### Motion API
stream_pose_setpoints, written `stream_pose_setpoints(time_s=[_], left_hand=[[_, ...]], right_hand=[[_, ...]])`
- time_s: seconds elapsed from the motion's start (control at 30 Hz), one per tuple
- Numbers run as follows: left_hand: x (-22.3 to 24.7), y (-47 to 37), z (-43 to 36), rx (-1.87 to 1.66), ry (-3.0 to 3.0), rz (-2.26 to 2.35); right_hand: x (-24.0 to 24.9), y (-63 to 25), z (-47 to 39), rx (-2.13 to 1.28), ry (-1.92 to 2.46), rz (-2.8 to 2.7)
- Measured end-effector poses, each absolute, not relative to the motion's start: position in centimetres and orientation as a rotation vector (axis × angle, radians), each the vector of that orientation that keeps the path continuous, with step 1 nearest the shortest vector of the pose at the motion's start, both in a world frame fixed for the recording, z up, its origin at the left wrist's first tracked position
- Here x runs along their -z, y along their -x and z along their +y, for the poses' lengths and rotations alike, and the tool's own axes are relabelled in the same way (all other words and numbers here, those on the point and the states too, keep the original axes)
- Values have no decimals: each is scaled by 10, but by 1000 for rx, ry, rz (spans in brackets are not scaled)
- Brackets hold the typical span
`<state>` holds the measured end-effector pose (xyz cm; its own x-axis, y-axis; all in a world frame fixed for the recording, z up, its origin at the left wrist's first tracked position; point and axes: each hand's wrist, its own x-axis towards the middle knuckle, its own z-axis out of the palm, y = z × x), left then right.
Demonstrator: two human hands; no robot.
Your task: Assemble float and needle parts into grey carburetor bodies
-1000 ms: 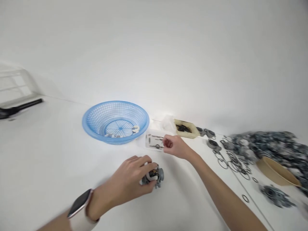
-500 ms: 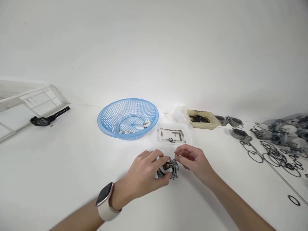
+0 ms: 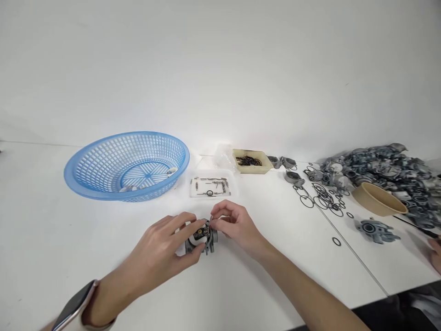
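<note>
From the head view, we look down on a white table, where a round blue mesh basket serves as our landmark. Nearer to us than the basket, and to its right, sits a grey metal part with a black and white inside and a small brass spot. Our left hand, with a smartwatch on its wrist, is clamped around that part from the left. Our right hand has thumb and forefinger pinched on a slim silvery piece at the part's upper edge; its exact shape is too small to tell.

Just right of the basket lies a shallow white tray of tiny metal pieces. Farther right come a yellowish box of black rings, then loose black rings. Farthest right of the basket are a tan bowl, a heap of grey metal parts and another person's hand, partly visible.
</note>
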<state>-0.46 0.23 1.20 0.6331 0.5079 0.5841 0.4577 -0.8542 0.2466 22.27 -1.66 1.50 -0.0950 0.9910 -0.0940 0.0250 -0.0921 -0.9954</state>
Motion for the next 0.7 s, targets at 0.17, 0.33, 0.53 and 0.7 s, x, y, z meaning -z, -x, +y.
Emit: stream_pose_setpoints(time_s=[0.17, 0.33, 0.53, 0.7], left_hand=[[-13, 4, 1, -1049, -2775, 815], [-14, 2, 1, -1046, -2774, 805], [-15, 0, 0, -1039, -2738, 818], [-16, 0, -3, -990, -2644, 844]], right_hand=[[-14, -222, -18, -1281, 1226, -1274], [-13, -221, -16, -1285, 1226, -1279], [-10, -220, -16, -1297, 1242, -1289], [-10, -219, -15, -1328, 1263, -1279]])
